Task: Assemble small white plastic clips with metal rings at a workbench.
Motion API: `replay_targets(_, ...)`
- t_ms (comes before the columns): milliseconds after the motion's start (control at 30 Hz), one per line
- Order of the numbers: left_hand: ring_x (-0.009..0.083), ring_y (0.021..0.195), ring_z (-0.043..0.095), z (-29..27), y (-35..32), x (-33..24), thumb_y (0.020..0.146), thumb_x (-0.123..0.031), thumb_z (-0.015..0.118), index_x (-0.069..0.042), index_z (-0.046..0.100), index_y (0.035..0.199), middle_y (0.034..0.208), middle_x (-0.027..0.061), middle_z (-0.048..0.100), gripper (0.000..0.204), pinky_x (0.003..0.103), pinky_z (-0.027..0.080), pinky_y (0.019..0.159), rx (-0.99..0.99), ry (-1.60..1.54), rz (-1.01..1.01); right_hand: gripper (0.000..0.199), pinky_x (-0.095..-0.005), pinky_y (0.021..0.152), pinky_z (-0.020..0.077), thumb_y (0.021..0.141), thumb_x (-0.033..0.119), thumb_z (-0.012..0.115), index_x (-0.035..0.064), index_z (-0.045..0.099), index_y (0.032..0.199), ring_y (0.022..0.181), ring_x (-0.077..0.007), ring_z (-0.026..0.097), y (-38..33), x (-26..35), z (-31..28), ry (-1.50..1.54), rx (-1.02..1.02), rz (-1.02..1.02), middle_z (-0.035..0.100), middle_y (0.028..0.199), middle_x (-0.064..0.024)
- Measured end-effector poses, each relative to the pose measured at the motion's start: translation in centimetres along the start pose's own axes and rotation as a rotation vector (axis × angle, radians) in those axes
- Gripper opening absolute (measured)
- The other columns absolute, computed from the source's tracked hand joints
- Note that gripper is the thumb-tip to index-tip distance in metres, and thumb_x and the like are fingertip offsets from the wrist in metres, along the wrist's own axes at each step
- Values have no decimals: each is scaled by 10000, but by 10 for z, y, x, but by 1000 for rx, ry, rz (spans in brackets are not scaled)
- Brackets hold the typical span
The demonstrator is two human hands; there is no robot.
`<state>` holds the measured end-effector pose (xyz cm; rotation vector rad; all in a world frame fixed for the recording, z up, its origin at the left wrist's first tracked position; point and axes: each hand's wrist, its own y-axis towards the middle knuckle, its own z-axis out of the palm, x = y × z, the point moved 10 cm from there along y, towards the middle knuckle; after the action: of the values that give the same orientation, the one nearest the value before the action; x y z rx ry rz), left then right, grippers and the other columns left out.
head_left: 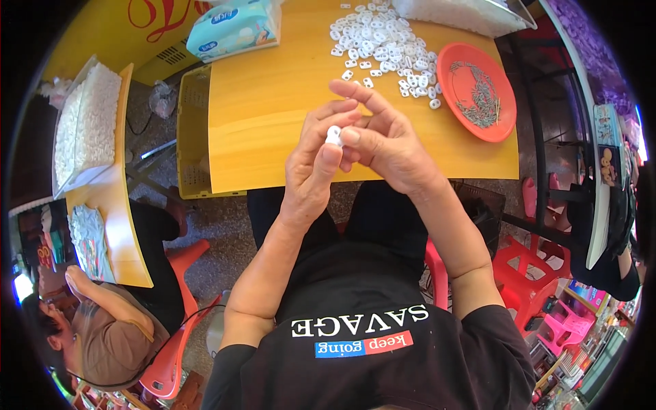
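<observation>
Between my two hands, above the near edge of the yellow table (260, 137), is a small white plastic piece (334, 135) with rounded ends and holes. My left hand (311, 158) pinches it from the left, thumb toward me. From the other side my right hand (391, 142) presses its thumb and fingers on the same piece, while its index finger points up and away. Farther back lies a pile of similar white plastic pieces (378, 37). To its right a red round plate (447, 89) holds many thin metal pins (480, 99).
A blue tissue pack (236, 31) lies at the table's far left. A clear bin of white pieces (471, 14) stands at the far right. On the left, another person (113, 321) sits by a side table (130, 239) with a full white bin (85, 123). Red stools (526, 273) stand right.
</observation>
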<state>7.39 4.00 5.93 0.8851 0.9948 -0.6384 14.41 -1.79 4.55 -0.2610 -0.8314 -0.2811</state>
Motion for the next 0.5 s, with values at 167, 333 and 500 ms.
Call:
replay_targets(167, 186, 1110, 540, -4, -10, 8, 1001, -322, 554, -3, 616, 1164, 1224, 101, 574, 363, 265, 471, 859, 3, -150, -69, 725, -300, 825, 550, 907, 71, 674, 71, 272, 1511, 994, -148, 614, -1, -14, 10, 92, 30, -12, 583, 1095, -64)
replay_targets(333, 281, 1236, 503, -7, -8, 3, 972, -285, 605, -11, 636, 1119, 1144, 109, 613, 312, 377, 424, 1014, 10, -203, 20, 806, -290, 828, 542, 902, 71, 695, 33, 181, 1521, 969, -147, 634, -1, -17, 16, 178, 27, -22, 615, 1078, -91)
replay_targets(500, 270, 1247, 496, -8, -9, 5, 974, -278, 601, -9, 640, 1122, 1153, 112, 618, 309, 379, 421, 1020, -3, -273, -95, 775, -303, 848, 532, 907, 59, 678, 71, 218, 1530, 1006, -145, 611, -1, -16, 16, 88, 46, 14, 576, 1121, -70)
